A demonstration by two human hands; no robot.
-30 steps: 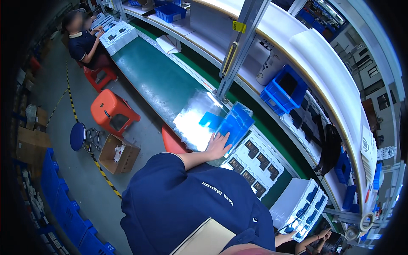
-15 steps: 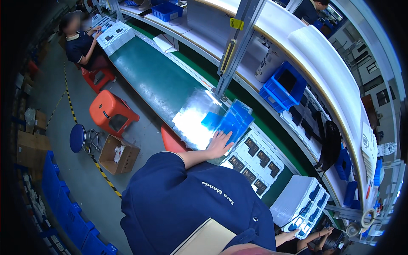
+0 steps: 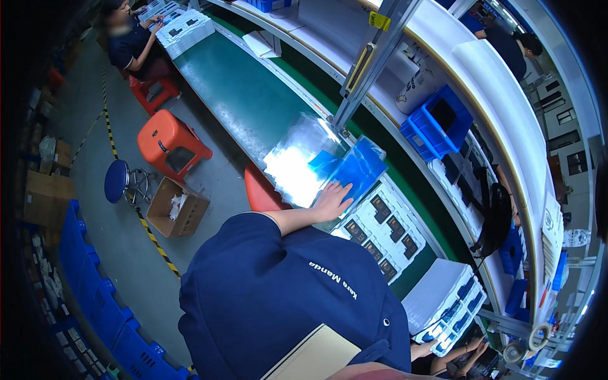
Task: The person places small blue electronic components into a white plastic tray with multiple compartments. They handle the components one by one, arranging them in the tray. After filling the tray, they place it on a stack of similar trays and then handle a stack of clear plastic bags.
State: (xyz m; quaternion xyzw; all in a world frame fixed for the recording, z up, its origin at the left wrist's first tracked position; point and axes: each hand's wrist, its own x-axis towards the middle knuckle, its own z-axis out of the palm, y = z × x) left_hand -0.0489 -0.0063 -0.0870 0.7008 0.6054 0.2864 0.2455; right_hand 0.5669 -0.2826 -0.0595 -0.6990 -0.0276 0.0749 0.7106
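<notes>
My left hand [image 3: 333, 201] lies with fingers spread on blue plastic film [image 3: 360, 170] at the middle of the green work surface. Beside it, to the left, shiny clear plastic sheets [image 3: 294, 161] reflect a bright glare. To the right of that hand sits a white moulded tray [image 3: 375, 223] with several dark flat parts in its pockets. At the lower right, my right hand [image 3: 423, 350] grips the near edge of a white tray stack [image 3: 432, 292]; its fingers are partly hidden. Dark blue parts fill the pockets of that stack's exposed tray.
Blue bins [image 3: 437, 123] stand on the shelf beyond a metal post [image 3: 373, 69]. A person [image 3: 130, 44] sits far left by another tray stack [image 3: 185, 33]. On the floor are an orange stool [image 3: 166, 142], a round blue stool [image 3: 118, 181] and a cardboard box [image 3: 177, 208]. Another person's hands [image 3: 475, 347] show lower right.
The whole view has shifted slightly, so the bench appears higher and a bit to the right. My left hand stays on the blue film, and my right hand stays at the tray stack.
</notes>
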